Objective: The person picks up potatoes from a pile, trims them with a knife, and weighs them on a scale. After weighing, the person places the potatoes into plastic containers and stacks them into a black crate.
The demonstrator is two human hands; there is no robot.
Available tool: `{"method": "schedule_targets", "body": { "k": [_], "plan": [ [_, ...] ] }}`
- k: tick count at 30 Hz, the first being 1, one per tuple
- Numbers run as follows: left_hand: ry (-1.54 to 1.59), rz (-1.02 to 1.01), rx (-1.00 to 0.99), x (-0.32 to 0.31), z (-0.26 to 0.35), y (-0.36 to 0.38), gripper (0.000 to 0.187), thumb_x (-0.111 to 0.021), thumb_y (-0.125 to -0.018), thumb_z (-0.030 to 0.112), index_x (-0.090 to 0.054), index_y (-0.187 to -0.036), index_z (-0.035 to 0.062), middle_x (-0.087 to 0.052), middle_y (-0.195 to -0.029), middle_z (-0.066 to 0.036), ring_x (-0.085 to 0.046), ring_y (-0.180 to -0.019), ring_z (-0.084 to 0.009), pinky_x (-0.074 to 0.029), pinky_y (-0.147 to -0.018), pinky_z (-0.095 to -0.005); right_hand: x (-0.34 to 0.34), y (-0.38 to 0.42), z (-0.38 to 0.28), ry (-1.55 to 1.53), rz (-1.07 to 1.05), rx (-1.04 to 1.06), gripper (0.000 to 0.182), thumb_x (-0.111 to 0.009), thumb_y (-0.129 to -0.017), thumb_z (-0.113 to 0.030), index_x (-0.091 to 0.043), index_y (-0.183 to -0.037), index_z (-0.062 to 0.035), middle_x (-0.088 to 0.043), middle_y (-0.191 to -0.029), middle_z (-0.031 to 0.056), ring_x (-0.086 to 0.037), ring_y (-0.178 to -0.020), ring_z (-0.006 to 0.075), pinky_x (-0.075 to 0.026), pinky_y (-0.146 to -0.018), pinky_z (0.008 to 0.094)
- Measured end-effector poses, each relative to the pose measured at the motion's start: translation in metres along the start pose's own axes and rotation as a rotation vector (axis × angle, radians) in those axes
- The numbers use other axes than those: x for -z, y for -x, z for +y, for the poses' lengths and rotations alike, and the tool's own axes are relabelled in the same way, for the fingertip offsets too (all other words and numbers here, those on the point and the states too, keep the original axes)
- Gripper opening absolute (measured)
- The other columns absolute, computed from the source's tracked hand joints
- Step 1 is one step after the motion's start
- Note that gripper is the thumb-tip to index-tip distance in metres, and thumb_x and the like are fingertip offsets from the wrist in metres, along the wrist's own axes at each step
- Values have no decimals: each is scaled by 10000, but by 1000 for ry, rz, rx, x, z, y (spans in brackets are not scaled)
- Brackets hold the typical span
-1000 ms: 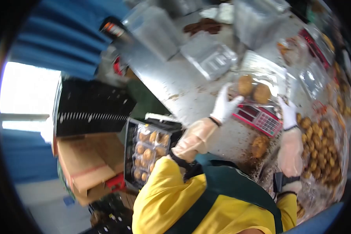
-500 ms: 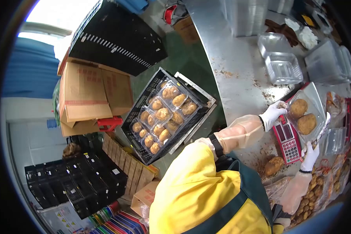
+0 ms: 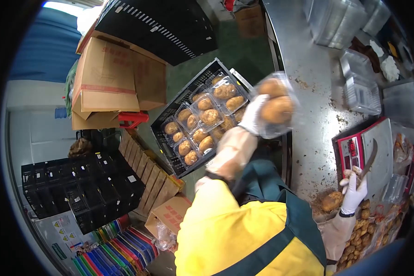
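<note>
My left hand (image 3: 252, 117), in a white glove, grips a clear plastic clamshell (image 3: 274, 130) with two potatoes (image 3: 277, 110) in it, slightly blurred by motion. It hangs between the steel table and a black crate (image 3: 163, 148) holding several similar packs of potatoes. In my gloved right hand (image 3: 353, 187) is a knife (image 3: 371, 158), its blade pointing up over the plate of a red and white scale (image 3: 381, 142). A loose potato (image 3: 332, 201) lies on the table near that hand.
Clear empty containers (image 3: 361, 92) and tall stacks of them (image 3: 336, 20) stand on the steel table (image 3: 303, 55). Small potatoes (image 3: 361, 234) lie in plastic at the lower right. Cardboard boxes (image 3: 108, 76), black crates (image 3: 85, 184) and a wooden pallet (image 3: 145, 175) occupy the left side.
My left hand has carried the clamshell of potatoes off the scale, leftward to beside the crate. My right hand stays by the scale with the knife. The view has shifted.
</note>
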State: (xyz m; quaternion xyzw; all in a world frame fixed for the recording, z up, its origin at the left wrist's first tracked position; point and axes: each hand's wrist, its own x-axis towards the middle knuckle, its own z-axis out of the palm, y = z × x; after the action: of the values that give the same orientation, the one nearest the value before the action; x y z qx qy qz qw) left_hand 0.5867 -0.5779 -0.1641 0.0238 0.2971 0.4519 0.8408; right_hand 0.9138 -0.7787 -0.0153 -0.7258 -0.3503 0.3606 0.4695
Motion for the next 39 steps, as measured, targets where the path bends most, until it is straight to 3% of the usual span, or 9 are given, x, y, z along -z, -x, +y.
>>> {"method": "schedule_targets", "body": {
  "k": [6,9,11,13,18,21,28,34,39],
  "plan": [
    [-955,756,-452,254,162,146,542,-652,-869,268,-468,-1346,90,-467,-1335,-185,-451,-1246,-288,-388,-1040,-371,39,17,43,45,140,-185,244,-516,-972,-132,-544,-1182,-10,-653,-874,72,-527,-504,49,-318,-367,178],
    [-919,848,-402,406,219,214,570,-505,-959,436,-435,-1383,60,-476,-1357,-98,-445,-1227,-203,-389,-1015,-348,35,37,35,41,191,-310,227,-521,-969,-132,-557,-1167,-27,-657,-875,65,-527,-509,40,-318,-371,169],
    [-1071,652,-435,401,224,217,571,-499,-961,434,-451,-1354,23,-468,-1354,-113,-456,-1204,-224,-390,-1004,-332,26,43,30,29,201,-305,197,-530,-958,-110,-569,-1136,-35,-664,-854,63,-546,-527,45,-323,-388,168],
    [-1410,902,-602,360,199,210,483,-500,-968,344,-489,-1313,7,-488,-1337,-174,-464,-1222,-263,-381,-1025,-355,19,45,18,-9,168,-291,186,-548,-937,-87,-579,-1113,-39,-674,-826,52,-562,-530,56,-337,-407,183],
    [-1787,1727,-77,325,188,125,491,-577,-911,354,-536,-1264,15,-564,-1233,-191,-527,-1146,-333,-421,-985,-415,21,58,13,-73,255,-308,175,-571,-920,-101,-585,-1085,-48,-672,-807,34,-571,-527,55,-347,-403,187],
    [-2129,1013,-1149,201,153,30,563,-656,-848,342,-525,-1283,9,-571,-1226,-212,-541,-1127,-365,-435,-968,-431,35,78,27,-85,417,-347,142,-592,-914,-123,-597,-1038,-54,-669,-793,21,-567,-528,48,-351,-401,191],
    [-1698,-585,-946,-177,-67,-116,370,-528,-941,115,-518,-1300,27,-540,-1300,-198,-504,-1215,-334,-389,-1010,-391,62,151,96,-214,820,-529,147,-649,-894,-179,-588,-841,-55,-650,-702,39,-518,-457,64,-340,-384,208],
    [-2486,-765,-586,-221,-171,-236,457,-376,-961,412,-636,-1195,117,-649,-1096,-187,-586,-1070,-367,-392,-986,-444,32,212,118,-355,948,-661,230,-633,-906,-194,-588,-1041,-13,-659,-742,48,-519,-453,83,-389,-429,223],
    [-2563,-743,-812,-209,-176,-251,345,-536,-898,430,-743,-953,161,-704,-922,-105,-668,-857,-319,-511,-763,-410,-9,261,148,-524,1057,-612,236,-615,-916,-183,-584,-1057,4,-660,-746,56,-534,-462,89,-400,-439,233]
  ]
}}
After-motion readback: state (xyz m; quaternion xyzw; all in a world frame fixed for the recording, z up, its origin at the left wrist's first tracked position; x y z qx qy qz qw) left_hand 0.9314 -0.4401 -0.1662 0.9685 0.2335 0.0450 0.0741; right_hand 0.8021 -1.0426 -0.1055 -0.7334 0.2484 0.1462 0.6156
